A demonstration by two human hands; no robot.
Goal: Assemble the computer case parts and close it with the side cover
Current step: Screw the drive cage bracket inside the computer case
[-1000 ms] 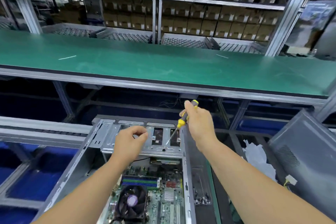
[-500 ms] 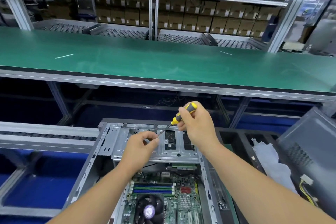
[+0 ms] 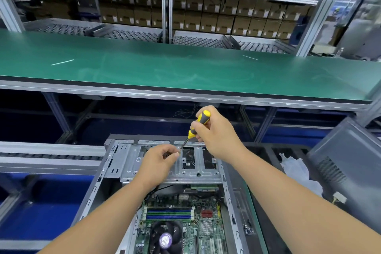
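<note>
The open case [image 3: 115, 173] lay below the green bench [image 3: 185, 70], its board [image 3: 185, 225] and fan [image 3: 165, 237] exposed. The right hand [image 3: 216, 136] gripped the screwdriver [image 3: 199, 123] by its yellow-and-black handle, fingers curled round it, shaft slanting down-left. The left hand [image 3: 157, 163] hovered over the metal bracket [image 3: 191, 171], its fingers pinched together at the screwdriver's tip; whether they held a screw could not be told. A grey cover [image 3: 350, 167] stood at right.

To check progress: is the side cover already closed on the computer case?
No, the computer case lies open, with its motherboard and fan exposed.
</note>
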